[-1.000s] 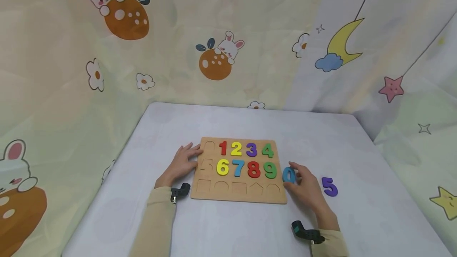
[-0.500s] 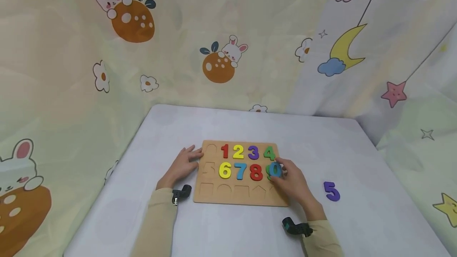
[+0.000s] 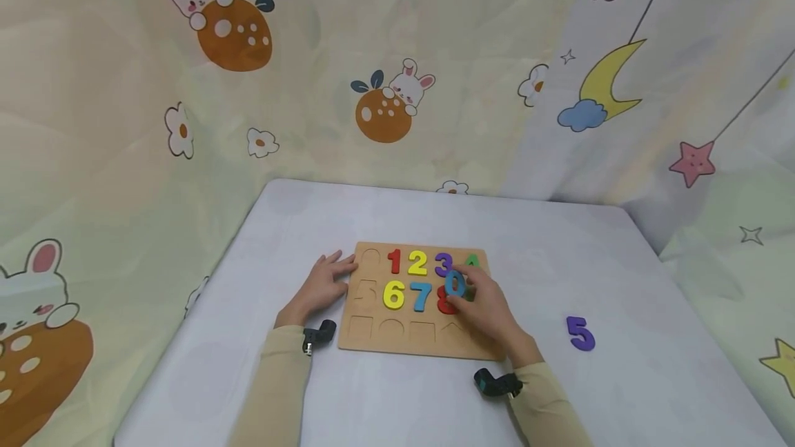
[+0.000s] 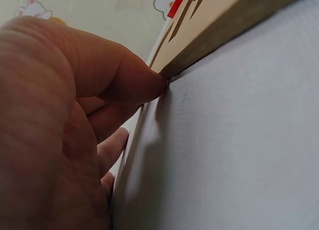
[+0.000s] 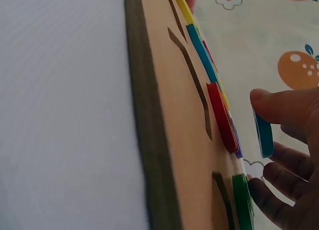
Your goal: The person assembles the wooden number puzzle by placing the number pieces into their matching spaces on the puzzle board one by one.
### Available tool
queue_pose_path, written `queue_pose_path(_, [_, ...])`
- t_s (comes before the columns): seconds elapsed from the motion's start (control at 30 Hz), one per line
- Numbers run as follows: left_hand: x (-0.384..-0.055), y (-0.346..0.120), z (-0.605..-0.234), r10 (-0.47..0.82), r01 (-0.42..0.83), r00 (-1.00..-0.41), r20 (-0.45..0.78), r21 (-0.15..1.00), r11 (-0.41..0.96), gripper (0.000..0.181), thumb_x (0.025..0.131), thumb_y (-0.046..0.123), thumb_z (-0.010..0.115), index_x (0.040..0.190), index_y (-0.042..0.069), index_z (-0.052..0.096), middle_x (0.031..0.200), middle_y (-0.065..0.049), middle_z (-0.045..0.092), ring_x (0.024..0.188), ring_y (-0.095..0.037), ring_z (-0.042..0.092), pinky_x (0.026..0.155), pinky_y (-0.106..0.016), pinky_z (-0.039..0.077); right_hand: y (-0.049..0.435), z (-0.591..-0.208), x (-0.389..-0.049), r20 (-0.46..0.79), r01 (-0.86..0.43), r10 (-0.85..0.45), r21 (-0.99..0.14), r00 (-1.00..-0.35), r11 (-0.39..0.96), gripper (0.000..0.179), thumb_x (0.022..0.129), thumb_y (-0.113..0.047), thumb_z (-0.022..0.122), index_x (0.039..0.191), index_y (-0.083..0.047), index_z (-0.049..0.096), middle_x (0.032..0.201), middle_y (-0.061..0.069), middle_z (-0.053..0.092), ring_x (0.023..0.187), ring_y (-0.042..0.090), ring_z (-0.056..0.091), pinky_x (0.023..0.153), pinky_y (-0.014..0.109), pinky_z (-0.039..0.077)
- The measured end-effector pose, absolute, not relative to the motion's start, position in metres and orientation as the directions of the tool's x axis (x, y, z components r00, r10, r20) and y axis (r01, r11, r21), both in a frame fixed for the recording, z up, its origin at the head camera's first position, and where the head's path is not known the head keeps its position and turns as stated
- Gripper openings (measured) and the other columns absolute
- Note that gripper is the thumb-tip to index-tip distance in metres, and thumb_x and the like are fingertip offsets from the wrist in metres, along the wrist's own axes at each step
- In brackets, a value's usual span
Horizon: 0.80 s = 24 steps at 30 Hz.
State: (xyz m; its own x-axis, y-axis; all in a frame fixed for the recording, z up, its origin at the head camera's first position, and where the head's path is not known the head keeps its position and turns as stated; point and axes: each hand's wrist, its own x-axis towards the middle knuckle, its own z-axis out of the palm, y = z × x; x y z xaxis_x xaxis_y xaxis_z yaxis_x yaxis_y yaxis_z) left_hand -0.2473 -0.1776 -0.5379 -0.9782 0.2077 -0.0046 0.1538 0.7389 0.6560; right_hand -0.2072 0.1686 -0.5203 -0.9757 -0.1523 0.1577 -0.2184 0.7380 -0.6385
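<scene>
A wooden number puzzle board (image 3: 415, 346) lies on the table. My right hand (image 3: 493, 309) pinches the blue number 0 (image 3: 455, 284) between thumb and fingers, above the board. In the right wrist view the blue 0 (image 5: 263, 135) shows edge-on, raised off the wood. Below it in the head view the red 8 (image 3: 444, 303) is partly covered, and the green 9 is hidden behind my hand. My left hand (image 3: 321, 287) rests at the board's left edge with relaxed fingers; its thumb (image 4: 142, 85) touches the board's side. Vacant recesses show in the left column and bottom row.
A purple 5 (image 3: 580, 334) lies on the table to the right of the board. In the board sit a red 1 (image 3: 394, 261), yellow 2 (image 3: 417, 263), purple 3 (image 3: 443, 264), yellow 6 (image 3: 393, 295) and blue 7 (image 3: 420, 296). Printed cloth hangs behind the table.
My right hand has carried the blue 0 leftward, from beside the board's right edge to over the red 8. My left hand has stayed at the board's left edge.
</scene>
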Motion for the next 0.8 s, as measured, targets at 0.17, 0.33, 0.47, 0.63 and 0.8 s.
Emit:
queue_pose_path(0.17, [-0.248,-0.177,-0.539,0.218,0.167,-0.976,0.0,0.642,0.749,0.05,0.085,0.007,0.06,0.134,0.011,0.06,0.15,0.003,0.045,0.149,-0.025,0.019,0.123,-0.045,0.002,0.158,-0.52,-0.213,0.194,-0.261,-0.178,-0.633,-0.965,0.728,0.061,0.081,-0.018,0.079,0.137,-0.012,0.054,0.124,0.007,0.06,0.104,0.026,0.059,0.083,0.041,0.058])
queue_pose_path(0.33, [-0.248,-0.177,-0.541,0.218,0.166,-0.976,-0.003,0.636,0.754,0.047,0.088,0.012,0.06,0.136,0.012,0.059,0.151,0.003,0.044,0.149,-0.024,0.019,0.123,-0.045,0.001,0.146,-0.519,-0.22,0.196,-0.284,-0.206,-0.622,-0.959,0.73,0.063,0.082,-0.021,0.079,0.139,-0.014,0.053,0.126,0.005,0.059,0.101,0.021,0.057,0.081,0.036,0.059])
queue_pose_path(0.47, [-0.247,-0.177,-0.542,0.221,0.171,-0.975,0.0,0.635,0.753,0.048,0.088,0.012,0.06,0.136,0.012,0.058,0.151,0.003,0.043,0.149,-0.024,0.018,0.123,-0.044,0.0,0.136,-0.517,-0.225,0.196,-0.297,-0.223,-0.637,-0.955,0.712,0.062,0.083,-0.021,0.078,0.139,-0.014,0.052,0.13,0.004,0.057,0.105,0.021,0.057,0.088,0.038,0.057])
queue_pose_path(0.63, [-0.244,-0.176,-0.541,0.219,0.159,-0.976,-0.015,0.639,0.752,0.048,0.089,0.012,0.059,0.137,0.011,0.057,0.151,0.003,0.043,0.149,-0.022,0.018,0.123,-0.043,-0.001,0.122,-0.515,-0.229,0.167,-0.266,-0.209,-0.679,-0.964,0.684,0.06,0.084,-0.02,0.077,0.138,-0.015,0.052,0.132,0.004,0.057,0.105,0.022,0.056,0.092,0.039,0.055])
queue_pose_path(0.8, [-0.247,-0.175,-0.54,0.213,0.151,-0.977,-0.024,0.628,0.763,0.049,0.089,0.012,0.057,0.138,0.011,0.056,0.152,0.003,0.042,0.149,-0.021,0.018,0.123,-0.042,-0.003,0.11,-0.516,-0.237,0.178,-0.268,-0.201,-0.677,-0.963,0.686,0.062,0.082,-0.02,0.08,0.138,-0.015,0.053,0.133,0.004,0.057,0.11,0.025,0.057,0.094,0.04,0.054])
